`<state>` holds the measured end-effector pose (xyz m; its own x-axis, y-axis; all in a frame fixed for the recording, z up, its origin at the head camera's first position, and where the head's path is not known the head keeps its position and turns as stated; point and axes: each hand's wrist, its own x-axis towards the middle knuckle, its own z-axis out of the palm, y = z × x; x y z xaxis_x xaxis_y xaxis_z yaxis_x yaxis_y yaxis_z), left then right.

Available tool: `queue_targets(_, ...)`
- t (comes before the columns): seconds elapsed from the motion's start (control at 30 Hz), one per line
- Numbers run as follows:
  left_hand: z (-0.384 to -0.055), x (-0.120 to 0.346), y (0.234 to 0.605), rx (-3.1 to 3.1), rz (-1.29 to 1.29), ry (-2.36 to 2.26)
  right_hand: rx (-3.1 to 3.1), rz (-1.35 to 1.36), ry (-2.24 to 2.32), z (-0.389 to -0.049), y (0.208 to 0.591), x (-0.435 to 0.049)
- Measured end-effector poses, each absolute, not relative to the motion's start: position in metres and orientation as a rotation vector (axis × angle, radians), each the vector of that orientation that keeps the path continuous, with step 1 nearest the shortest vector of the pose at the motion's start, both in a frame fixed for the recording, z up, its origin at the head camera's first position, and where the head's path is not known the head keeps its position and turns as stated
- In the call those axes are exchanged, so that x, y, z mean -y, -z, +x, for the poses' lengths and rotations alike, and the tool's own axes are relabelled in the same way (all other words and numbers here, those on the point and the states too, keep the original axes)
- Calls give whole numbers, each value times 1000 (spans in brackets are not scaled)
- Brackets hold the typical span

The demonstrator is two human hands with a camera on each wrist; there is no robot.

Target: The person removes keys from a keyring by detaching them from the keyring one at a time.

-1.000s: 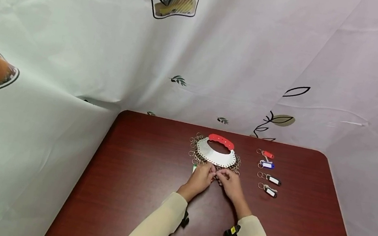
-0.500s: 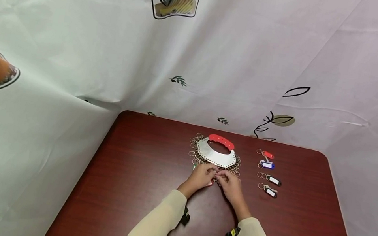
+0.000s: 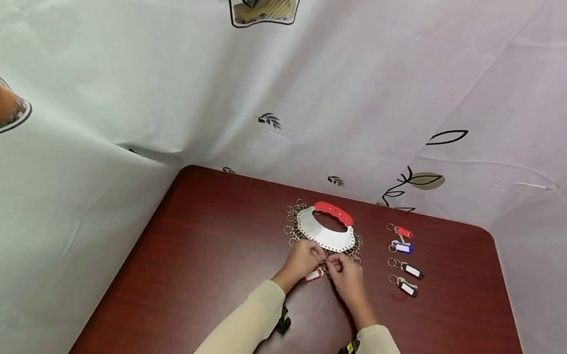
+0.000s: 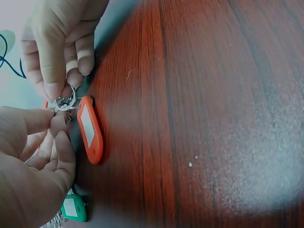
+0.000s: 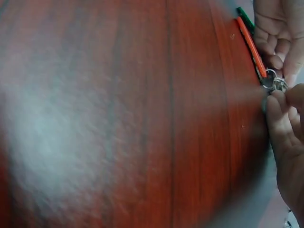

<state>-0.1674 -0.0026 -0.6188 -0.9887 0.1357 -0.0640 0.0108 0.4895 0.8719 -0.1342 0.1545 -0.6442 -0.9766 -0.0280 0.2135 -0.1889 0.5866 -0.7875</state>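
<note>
A crescent-shaped metal key holder (image 3: 315, 229) with a red handle (image 3: 334, 212) lies on the table, many small rings fringing its curved edge. Just in front of that edge my left hand (image 3: 301, 261) and right hand (image 3: 348, 276) meet fingertip to fingertip. Between them, thumbs and fingers of both pinch the metal key rings (image 4: 65, 105). A red key tag (image 4: 90, 130) with a white label hangs from these rings, beside my left fingers. Below my left hand, in the left wrist view, shows a green key tag (image 4: 74, 209). Fingers partly cover the rings.
To the right, keys with tags lie in a column: a red tag (image 3: 404, 232), a blue tag (image 3: 402, 248), a black tag (image 3: 413, 271) and another black tag (image 3: 407, 288). A patterned white cloth (image 3: 296, 83) hangs behind the brown table (image 3: 207, 263).
My left hand has shifted slightly up and turned, so the red tag shows below it and the green tag is hidden in the head view. My right hand stays nearly in place.
</note>
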Motion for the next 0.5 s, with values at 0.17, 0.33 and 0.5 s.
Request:
queue_targets(0.17, -169, 1, 617, -2631, 121, -1504, 2656, 320, -1084, -138, 645, -156)
queue_targets(0.33, -168, 1, 617, -2635, 116, -1509, 2681, 495, -886, -138, 641, -155)
queue_targets(0.5, -167, 2, 618, -2647, 101, -1469, 2728, 465, -831, -137, 638, -152)
